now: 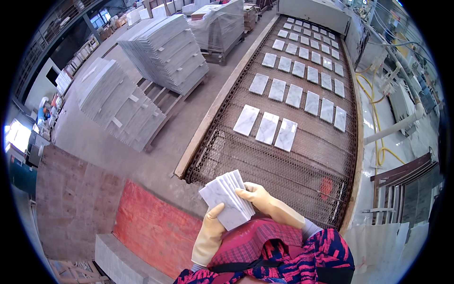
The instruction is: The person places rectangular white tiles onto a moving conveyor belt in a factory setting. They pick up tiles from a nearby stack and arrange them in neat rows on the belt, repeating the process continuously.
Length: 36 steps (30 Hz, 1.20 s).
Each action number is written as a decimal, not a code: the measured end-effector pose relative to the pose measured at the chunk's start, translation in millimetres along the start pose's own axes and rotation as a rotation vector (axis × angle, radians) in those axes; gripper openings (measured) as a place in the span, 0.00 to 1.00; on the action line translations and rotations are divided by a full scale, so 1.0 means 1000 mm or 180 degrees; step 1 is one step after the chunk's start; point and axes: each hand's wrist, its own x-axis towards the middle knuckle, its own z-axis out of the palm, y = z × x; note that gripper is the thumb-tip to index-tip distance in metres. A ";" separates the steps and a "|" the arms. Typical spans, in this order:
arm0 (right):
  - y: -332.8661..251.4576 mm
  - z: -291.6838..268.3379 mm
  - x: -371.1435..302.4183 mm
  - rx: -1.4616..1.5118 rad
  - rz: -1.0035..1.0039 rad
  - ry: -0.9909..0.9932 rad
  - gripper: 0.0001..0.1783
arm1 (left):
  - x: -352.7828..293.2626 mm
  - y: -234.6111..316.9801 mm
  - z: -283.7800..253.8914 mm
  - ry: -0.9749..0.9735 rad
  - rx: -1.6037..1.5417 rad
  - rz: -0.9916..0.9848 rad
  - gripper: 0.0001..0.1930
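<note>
Close to my body I hold a fanned stack of white marble tiles [222, 201] with grey veins. My left hand [210, 232], in a cream rubber glove, grips the stack at its lower left, thumb across the front tile. At the upper right edge my right hand [265, 199], gloved alike, has its fingers closed on the tiles. Ahead is a mesh conveyor belt [236, 165], where similar tiles lie flat in rows. Nearest is a row of three, with a marble tile [286, 135] at its right end.
Tall stacks of grey slabs [163, 52] stand on pallets to the left. A wooden rail [227, 97] borders the belt. A red board [151, 227] and a grey block [123, 262] lie at lower left. A yellow hose [376, 123] hangs on the right.
</note>
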 end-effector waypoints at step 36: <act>-0.021 -0.400 0.075 -0.0581 -0.0712 0.3348 0.26 | 0.041 -0.047 -0.060 0.0999 0.0307 0.0326 0.32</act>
